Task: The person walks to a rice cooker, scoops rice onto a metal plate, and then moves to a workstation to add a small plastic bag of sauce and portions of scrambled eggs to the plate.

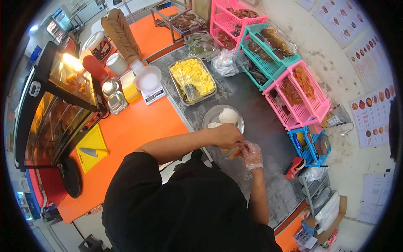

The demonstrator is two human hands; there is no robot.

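My left hand (pixel 228 135) is bare, its fingers closed at the near edge of a round metal plate (pixel 206 119). Two mounds of white rice (pixel 228 116) lie on that plate. Against it, my right hand (pixel 252 154) wears a clear plastic glove and is also closed. Between the two hands, a small clear plastic packet (pixel 232 153) with something orange inside is pinched. What the packet contains is too small to make out. Beyond the plate stands a metal tray of yellow scrambled egg (pixel 192 77) with a utensil (pixel 191 91) in it.
Stacked pink baskets (pixel 289 98) and green baskets (pixel 268 54) with packets line the wall at right. A kitchen scale (pixel 154 95) with a bowl stands left of the tray. Farther left are a yellow cutting board (pixel 94 145), a knife (pixel 88 152) and a heated display case (pixel 54 113).
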